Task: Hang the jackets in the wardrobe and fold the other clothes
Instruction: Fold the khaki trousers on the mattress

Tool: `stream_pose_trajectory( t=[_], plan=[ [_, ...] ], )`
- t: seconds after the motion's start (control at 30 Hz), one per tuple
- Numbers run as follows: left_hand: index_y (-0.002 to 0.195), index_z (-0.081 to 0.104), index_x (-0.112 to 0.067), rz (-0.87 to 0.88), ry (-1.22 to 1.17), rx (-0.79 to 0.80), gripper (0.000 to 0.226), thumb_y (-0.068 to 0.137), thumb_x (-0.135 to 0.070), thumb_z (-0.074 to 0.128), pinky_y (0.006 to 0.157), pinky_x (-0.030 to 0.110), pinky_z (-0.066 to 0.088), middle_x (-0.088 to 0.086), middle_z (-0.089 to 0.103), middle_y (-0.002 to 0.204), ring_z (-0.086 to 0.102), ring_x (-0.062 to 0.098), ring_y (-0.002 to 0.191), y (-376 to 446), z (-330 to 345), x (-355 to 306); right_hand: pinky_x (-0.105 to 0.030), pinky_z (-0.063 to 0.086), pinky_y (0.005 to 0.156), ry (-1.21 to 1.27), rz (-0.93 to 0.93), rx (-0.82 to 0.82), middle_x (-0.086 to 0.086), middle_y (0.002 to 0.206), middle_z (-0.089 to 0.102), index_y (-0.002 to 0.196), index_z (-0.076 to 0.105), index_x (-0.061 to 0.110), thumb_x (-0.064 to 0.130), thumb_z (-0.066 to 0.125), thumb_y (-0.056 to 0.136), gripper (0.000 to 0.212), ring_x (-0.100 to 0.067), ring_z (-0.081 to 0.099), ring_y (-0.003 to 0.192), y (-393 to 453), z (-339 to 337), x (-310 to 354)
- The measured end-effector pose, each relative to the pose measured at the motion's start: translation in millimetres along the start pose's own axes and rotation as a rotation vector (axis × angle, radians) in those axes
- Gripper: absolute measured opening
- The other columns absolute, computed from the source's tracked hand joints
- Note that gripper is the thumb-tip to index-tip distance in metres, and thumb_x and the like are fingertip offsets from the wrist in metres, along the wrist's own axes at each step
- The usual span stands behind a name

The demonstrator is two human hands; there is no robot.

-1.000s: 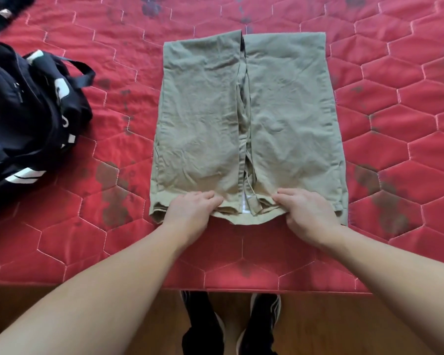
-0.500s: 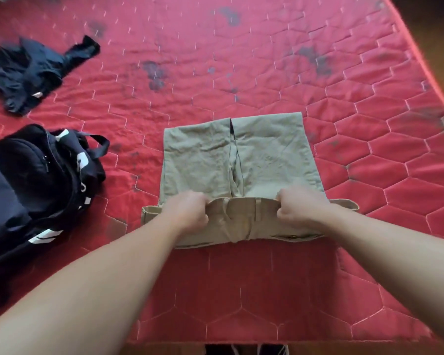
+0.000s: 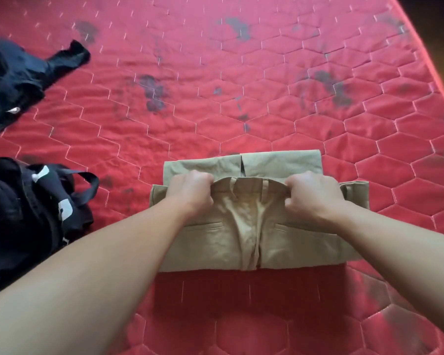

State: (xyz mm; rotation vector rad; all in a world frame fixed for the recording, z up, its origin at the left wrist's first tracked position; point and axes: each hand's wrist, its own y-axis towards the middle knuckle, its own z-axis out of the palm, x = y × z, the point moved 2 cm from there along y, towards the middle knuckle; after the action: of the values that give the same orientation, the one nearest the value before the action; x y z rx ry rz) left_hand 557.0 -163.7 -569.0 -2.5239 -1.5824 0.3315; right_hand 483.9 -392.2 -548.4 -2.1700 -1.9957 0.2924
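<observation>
The waistband of the trousers (image 3: 244, 237) is gripped by curled fingers of the left hand (image 3: 191, 193) and right hand (image 3: 312, 196); folded legs lie just beyond the fingers.

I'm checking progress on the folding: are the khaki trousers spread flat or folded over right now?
Folded over, mid-fold: both hands, left and right, grip the waistband of the khaki trousers, drawn over the legs.

Khaki trousers (image 3: 256, 234) — both hands gripping

No text, brand, number or sign can be read. The black bag (image 3: 31, 216) carries white patches and the dark garment (image 3: 16, 83) a small pale tag, both too blurred to read.
</observation>
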Motion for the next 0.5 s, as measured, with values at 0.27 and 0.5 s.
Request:
stream_pose_trajectory(
  t=[0.27, 0.5],
  plan=[
    [0.079, 0.047, -0.026, -0.009, -0.029, 0.092, 0.012, 0.077, -0.016, 0.053, 0.067, 0.031, 0.033, 0.008, 0.068, 0.101, 0.061, 0.033, 0.099, 57, 16, 19, -0.031, 0.035, 0.061, 0.036, -0.030, 0.043, -0.007, 0.091, 0.069, 0.083, 0.066, 0.020, 0.030, 0.053, 0.079, 0.017, -0.031, 0.064, 0.084, 66, 10, -8],
    [0.089, 0.059, -0.023, -0.079, -0.014, 0.132, 0.016, 0.077, -0.017, 0.050, 0.068, 0.032, 0.035, 0.011, 0.068, 0.101, 0.062, 0.033, 0.096, 85, 40, 24, -0.033, 0.035, 0.064, 0.112, -0.059, 0.061, -0.014, 0.096, 0.068, 0.076, 0.055, 0.016, 0.030, 0.049, 0.081, 0.015, -0.035, 0.064, 0.091, 105, 44, -7]
  ],
)
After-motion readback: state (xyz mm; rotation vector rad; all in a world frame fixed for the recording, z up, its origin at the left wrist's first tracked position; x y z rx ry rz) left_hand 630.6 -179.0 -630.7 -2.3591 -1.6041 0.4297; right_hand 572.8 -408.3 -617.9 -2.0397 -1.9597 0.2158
